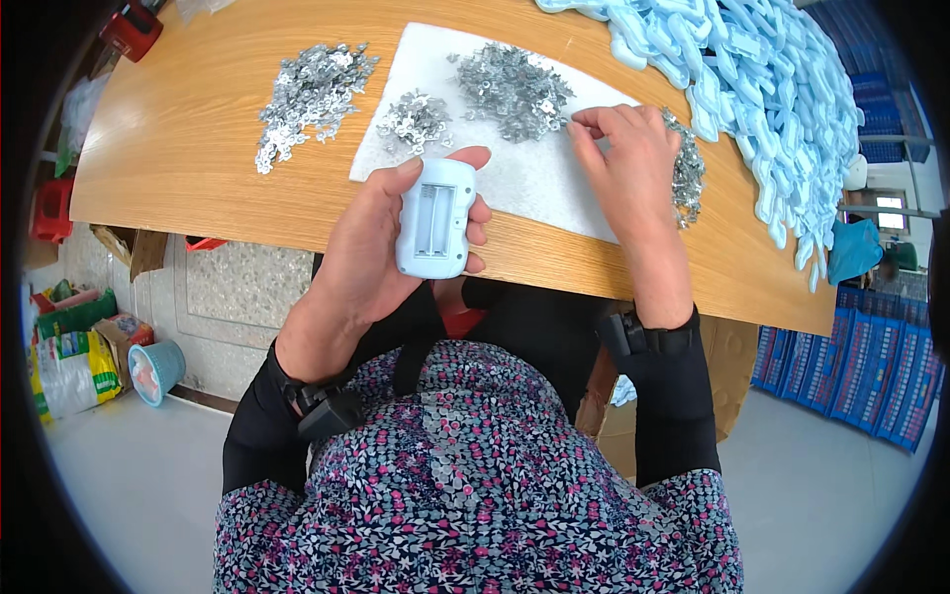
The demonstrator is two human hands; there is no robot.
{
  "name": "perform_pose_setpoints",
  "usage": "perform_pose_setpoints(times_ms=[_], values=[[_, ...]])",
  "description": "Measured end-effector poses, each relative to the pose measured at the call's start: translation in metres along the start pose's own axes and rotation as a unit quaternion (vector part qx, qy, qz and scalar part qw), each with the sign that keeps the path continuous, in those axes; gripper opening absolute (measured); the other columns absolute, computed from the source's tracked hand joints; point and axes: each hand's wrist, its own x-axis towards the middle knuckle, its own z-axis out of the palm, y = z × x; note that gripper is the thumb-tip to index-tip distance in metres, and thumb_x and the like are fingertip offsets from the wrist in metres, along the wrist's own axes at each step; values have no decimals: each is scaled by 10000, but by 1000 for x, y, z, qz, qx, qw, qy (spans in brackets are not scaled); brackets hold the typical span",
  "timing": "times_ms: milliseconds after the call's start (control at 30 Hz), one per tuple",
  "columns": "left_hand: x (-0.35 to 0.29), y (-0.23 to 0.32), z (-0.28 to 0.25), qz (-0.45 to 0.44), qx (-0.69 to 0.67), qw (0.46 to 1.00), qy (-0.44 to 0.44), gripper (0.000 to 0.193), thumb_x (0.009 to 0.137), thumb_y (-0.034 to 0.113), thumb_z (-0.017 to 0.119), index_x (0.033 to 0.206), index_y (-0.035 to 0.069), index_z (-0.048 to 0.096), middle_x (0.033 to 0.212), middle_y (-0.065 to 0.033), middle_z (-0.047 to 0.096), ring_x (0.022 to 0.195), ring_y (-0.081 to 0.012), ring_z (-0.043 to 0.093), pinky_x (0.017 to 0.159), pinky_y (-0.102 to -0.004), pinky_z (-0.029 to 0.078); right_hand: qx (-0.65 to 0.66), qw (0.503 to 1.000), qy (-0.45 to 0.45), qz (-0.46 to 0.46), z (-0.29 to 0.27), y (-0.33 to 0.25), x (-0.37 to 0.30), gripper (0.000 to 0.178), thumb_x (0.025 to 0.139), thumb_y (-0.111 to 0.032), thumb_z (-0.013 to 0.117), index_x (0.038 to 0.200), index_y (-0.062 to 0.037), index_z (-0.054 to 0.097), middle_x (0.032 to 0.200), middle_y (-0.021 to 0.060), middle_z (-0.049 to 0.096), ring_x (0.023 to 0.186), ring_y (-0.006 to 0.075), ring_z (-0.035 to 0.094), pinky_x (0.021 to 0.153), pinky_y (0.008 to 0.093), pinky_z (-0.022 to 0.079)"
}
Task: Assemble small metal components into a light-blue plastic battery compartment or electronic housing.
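In my left hand (358, 243) lies a light blue plastic battery casing (432, 265), its open two-slot compartment facing up. The thumb and fingers grip it by the sides, just off the table's near edge. My right hand (638, 163) reaches over a white padded sheet (524, 178), thumb and forefinger pinched together. Its fingertips are beside a large pile of small metal pieces (515, 94); anything between them is too small to make out. A smaller heap of metal pieces (416, 121) sits left of that pile, and another metal heap (686, 176) is partly hidden behind my right hand.
Another metal pile (309, 99) lies on the wooden table (188, 129), left of the sheet. Many light blue plastic casings (752, 99) are heaped at the right. Blue crates (851, 366) stand below on the right, and a cardboard box (727, 381) is under the table.
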Motion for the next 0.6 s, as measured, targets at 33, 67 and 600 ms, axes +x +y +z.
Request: perform_pose_setpoints(times_ms=[33,67,600], values=[[1,0,0,-1,0,1000,-2,656,1041,435,278,1495,-30,367,1019,-124,640,895,-209,650,750,-397,599,-2,1000,0,1,1,-1,3,128,819,-200,651,819,-108,738,838,33,692,948,264,555,867,414,344],[1,0,-2,-3,0,1000,-4,655,1039,434,286,1494,-31,367,1020,-124,641,895,-209,650,749,-396,599,-14,1000,-24,8,1,-2,5,133,825,-206,650,830,-109,741,851,32,697,954,267,556,876,416,345],[-2,-2,-2,-6,-14,1000,-6,643,1044,422,292,1487,-38,364,1011,-122,649,882,-213,655,737,-390,590,-55,988,-129,59,-8,-9,15,207,863,-263,635,867,-95,755,876,59,708,977,275,557,903,426,345]])
